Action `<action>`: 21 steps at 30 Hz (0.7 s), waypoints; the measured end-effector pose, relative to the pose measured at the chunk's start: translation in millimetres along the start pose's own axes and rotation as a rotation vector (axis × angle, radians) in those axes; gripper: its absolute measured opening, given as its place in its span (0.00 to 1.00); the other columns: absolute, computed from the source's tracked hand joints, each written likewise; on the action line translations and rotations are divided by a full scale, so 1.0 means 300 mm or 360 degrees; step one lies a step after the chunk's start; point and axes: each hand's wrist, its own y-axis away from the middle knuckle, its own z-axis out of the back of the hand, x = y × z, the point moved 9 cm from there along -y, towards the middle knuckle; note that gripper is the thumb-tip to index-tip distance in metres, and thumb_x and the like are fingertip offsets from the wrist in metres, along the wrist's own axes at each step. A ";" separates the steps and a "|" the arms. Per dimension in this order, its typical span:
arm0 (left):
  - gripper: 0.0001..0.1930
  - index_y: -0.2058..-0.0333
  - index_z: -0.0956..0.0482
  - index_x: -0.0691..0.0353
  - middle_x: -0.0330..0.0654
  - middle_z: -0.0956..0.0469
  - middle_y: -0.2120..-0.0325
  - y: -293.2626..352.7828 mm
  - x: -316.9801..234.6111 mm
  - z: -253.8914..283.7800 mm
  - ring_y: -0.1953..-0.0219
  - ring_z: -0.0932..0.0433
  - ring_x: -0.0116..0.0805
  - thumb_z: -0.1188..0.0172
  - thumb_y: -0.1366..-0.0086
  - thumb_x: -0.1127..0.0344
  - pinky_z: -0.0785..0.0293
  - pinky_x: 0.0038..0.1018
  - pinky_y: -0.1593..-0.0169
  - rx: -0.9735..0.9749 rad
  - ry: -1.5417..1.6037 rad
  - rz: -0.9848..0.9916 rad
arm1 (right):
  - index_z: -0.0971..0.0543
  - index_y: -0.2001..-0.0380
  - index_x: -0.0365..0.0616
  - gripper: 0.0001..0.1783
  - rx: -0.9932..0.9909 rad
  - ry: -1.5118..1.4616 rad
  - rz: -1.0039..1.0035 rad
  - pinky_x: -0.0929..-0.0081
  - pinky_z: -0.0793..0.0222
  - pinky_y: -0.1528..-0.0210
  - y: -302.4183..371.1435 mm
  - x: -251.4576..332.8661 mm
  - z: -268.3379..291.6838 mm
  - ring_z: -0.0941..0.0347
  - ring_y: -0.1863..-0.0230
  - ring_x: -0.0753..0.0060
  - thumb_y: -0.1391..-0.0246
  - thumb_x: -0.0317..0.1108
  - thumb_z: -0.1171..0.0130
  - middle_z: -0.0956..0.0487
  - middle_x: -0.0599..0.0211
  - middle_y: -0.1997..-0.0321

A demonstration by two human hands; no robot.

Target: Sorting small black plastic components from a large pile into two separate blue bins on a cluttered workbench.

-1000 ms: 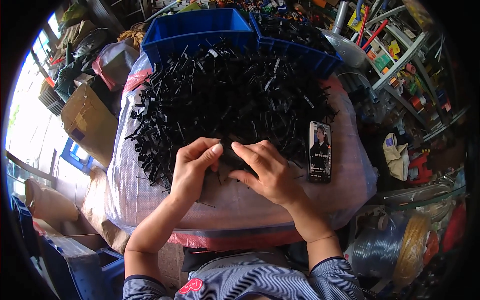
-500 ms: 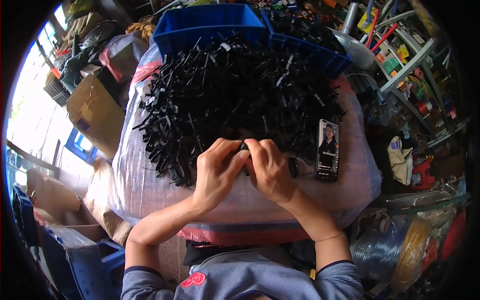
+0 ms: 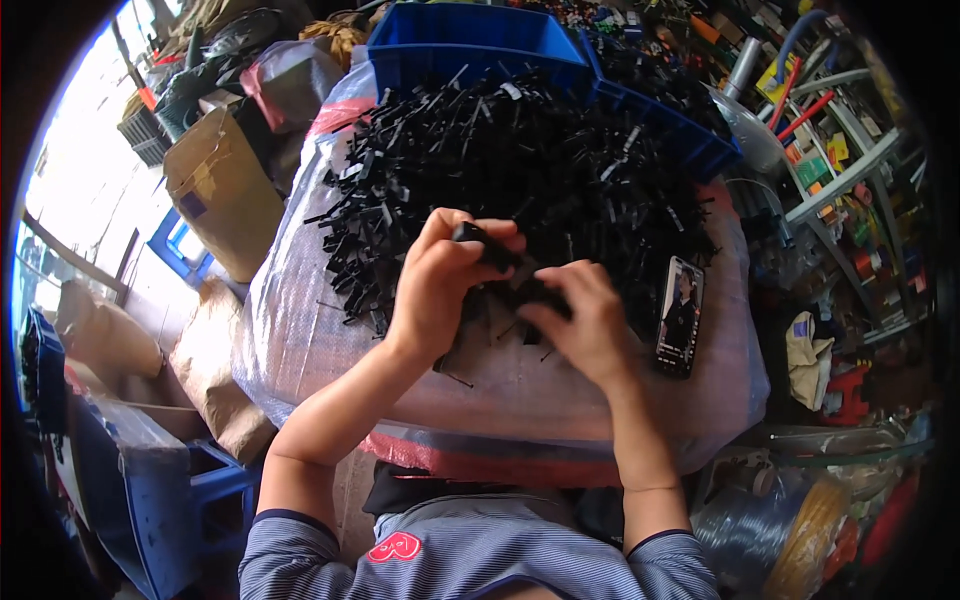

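My left hand [image 3: 435,275] is raised over the near edge of the pile, its fingers closed around a small black plastic piece [image 3: 484,246]. To its right, my right hand [image 3: 588,318] hangs low over the pile's front edge, slightly blurred. Its thumb and forefinger are apart, with dark pieces showing behind the gap. Beneath and beyond both hands spreads a large heap of thin black plastic parts [image 3: 450,160]. The heap lies on a pale woven plastic sack [image 3: 320,370] with red bands.
A phone [image 3: 680,315] showing a video lies right of the heap. Behind it stand a blue bin [image 3: 480,50] and a second blue bin [image 3: 690,130] holding black parts. Cardboard [image 3: 225,190] and a blue crate [image 3: 150,500] are at left; metal racking [image 3: 840,180] is at right.
My hands, together half a second ago, have parted. The left has risen with the black piece; the right has moved right and its fingers have spread. The whole view has shifted slightly.
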 end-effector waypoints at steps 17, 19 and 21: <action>0.13 0.70 0.23 0.64 0.32 0.35 0.90 0.079 0.138 -0.073 0.89 0.43 0.18 0.47 0.38 0.59 0.52 0.16 0.83 0.0190 -0.0389 0.0690 | 0.31 0.65 0.37 0.11 -0.0573 -0.0691 0.0027 0.83 0.30 0.64 0.045 0.001 0.105 0.31 0.62 0.78 0.52 0.20 0.42 0.32 0.55 0.51; 0.10 0.67 0.22 0.65 0.31 0.35 0.88 0.066 0.101 -0.050 0.86 0.42 0.17 0.44 0.38 0.63 0.49 0.17 0.81 0.0039 -0.0663 0.0486 | 0.30 0.59 0.37 0.15 -0.0616 -0.0859 -0.0028 0.84 0.31 0.63 0.035 0.008 0.110 0.33 0.64 0.81 0.51 0.21 0.42 0.32 0.57 0.51; 0.10 0.65 0.22 0.65 0.32 0.33 0.85 0.065 0.101 -0.036 0.83 0.39 0.16 0.42 0.39 0.64 0.46 0.15 0.79 0.0024 -0.0672 0.0464 | 0.31 0.51 0.36 0.21 -0.0526 -0.1205 -0.0326 0.85 0.33 0.59 0.027 -0.020 0.084 0.34 0.63 0.83 0.49 0.23 0.43 0.32 0.61 0.52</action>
